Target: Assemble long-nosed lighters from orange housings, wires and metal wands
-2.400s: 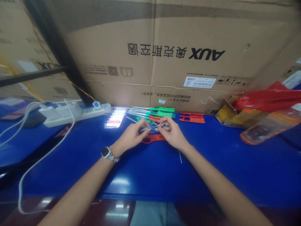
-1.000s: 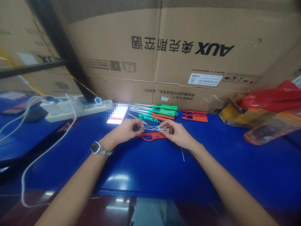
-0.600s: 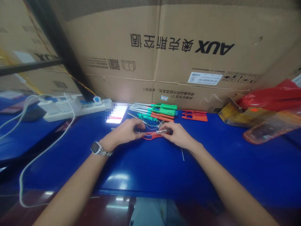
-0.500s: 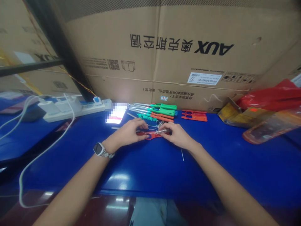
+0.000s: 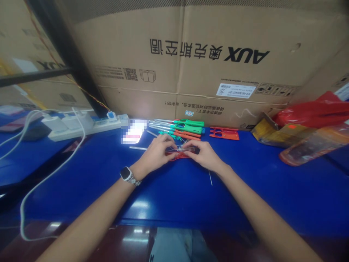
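My left hand (image 5: 156, 154) and my right hand (image 5: 204, 155) meet at the middle of the blue table (image 5: 245, 189). Their fingers pinch a small clear part with thin wires (image 5: 185, 149) between them. Under it lies an orange plastic shell (image 5: 178, 156), partly hidden by my fingers. A watch (image 5: 127, 175) sits on my left wrist. A thin metal tube (image 5: 137, 148) lies just left of my left hand.
Behind my hands lie several green and orange lighters with metal tubes (image 5: 180, 130) and two orange shells (image 5: 224, 133). A lit phone (image 5: 132, 133) and a white power strip (image 5: 81, 125) are at the left. Cardboard boxes (image 5: 191, 62) wall the back; red and orange bags (image 5: 311, 134) lie right.
My hands have drawn closer together over the orange shell, the left one shifting right. A thin metal tube now lies bare on the table to the left of my left hand.
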`<state>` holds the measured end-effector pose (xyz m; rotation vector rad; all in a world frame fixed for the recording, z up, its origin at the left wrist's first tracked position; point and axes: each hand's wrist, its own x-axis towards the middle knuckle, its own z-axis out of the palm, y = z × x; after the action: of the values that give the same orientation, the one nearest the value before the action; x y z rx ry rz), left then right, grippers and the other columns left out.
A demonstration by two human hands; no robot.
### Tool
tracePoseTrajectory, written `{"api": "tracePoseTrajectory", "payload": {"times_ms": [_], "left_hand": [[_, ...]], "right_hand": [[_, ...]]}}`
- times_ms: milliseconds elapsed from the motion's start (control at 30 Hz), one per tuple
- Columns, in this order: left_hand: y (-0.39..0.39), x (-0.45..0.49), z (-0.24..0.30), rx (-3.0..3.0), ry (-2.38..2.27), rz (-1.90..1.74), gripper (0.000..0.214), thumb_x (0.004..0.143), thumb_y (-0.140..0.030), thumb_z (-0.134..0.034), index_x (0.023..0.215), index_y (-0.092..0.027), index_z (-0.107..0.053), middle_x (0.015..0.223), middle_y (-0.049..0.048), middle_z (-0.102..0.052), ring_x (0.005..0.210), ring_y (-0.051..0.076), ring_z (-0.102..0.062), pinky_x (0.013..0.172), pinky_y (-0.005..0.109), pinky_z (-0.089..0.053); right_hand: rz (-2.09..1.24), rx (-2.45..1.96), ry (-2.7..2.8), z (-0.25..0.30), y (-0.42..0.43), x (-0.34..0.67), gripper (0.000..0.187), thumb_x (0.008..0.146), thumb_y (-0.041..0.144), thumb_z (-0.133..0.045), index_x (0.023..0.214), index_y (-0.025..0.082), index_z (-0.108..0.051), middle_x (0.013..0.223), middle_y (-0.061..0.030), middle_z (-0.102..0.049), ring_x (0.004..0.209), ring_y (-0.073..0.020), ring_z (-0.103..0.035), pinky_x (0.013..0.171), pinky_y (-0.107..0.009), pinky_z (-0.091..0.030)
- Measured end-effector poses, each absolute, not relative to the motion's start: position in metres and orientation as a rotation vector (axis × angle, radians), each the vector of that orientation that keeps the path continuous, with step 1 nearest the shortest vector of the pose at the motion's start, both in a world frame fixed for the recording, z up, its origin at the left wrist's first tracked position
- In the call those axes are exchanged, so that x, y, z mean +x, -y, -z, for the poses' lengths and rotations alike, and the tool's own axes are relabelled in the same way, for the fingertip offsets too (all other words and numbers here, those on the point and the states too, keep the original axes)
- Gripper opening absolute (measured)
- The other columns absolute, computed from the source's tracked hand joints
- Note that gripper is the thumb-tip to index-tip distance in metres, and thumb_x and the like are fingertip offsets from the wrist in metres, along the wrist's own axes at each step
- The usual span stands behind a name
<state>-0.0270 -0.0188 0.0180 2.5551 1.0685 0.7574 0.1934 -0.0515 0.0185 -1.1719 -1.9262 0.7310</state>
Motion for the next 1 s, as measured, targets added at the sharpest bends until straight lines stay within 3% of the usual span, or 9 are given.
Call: {"api": "tracePoseTrajectory", "payload": {"times_ms": [233,533,800,1000], "left_hand": [[0.017,-0.021,-0.012,2.498,-1.058,-0.776,0.013,0.088,-0.034,-0.069,0.085,-0.022,-0.072,0.115,0.0059,-0.063,0.107,0.026,-0.056,0.099,0.047,-0.041],[0.019,-0.027,-0.016,2.548,-1.095,-0.612,0.033,0.083,-0.042,-0.074,0.108,-0.024,-0.065,0.119,0.0064,-0.064,0.113,0.029,-0.055,0.097,0.046,-0.04],[0.017,-0.031,-0.019,2.55,-1.076,-0.469,0.025,0.087,-0.04,-0.069,0.108,-0.025,-0.068,0.114,0.0057,-0.067,0.111,0.028,-0.057,0.095,0.043,-0.039],[0.017,-0.031,-0.019,2.554,-1.083,-0.465,0.026,0.087,-0.041,-0.07,0.107,-0.024,-0.068,0.114,0.0058,-0.066,0.111,0.028,-0.057,0.094,0.043,-0.04]], "right_hand": [[-0.703,-1.188,1.947,-0.02,0.053,0.191,0.011,0.084,0.022,-0.066,0.093,0.02,-0.071,0.09,-0.0027,-0.075,0.078,-0.017,-0.068,0.076,-0.031,-0.053],[-0.57,-1.215,2.084,-0.018,0.05,0.198,0.009,0.085,0.019,-0.068,0.094,0.021,-0.072,0.096,-0.0036,-0.075,0.086,-0.0184,-0.069,0.078,-0.031,-0.052],[-0.506,-1.257,2.195,-0.017,0.046,0.201,0.011,0.088,0.02,-0.069,0.096,0.021,-0.076,0.098,-0.006,-0.072,0.093,-0.0206,-0.066,0.085,-0.035,-0.05],[-0.38,-1.313,2.352,-0.02,0.048,0.202,0.018,0.092,0.024,-0.066,0.106,0.024,-0.077,0.102,-0.007,-0.068,0.091,-0.0201,-0.063,0.081,-0.035,-0.047]]}}
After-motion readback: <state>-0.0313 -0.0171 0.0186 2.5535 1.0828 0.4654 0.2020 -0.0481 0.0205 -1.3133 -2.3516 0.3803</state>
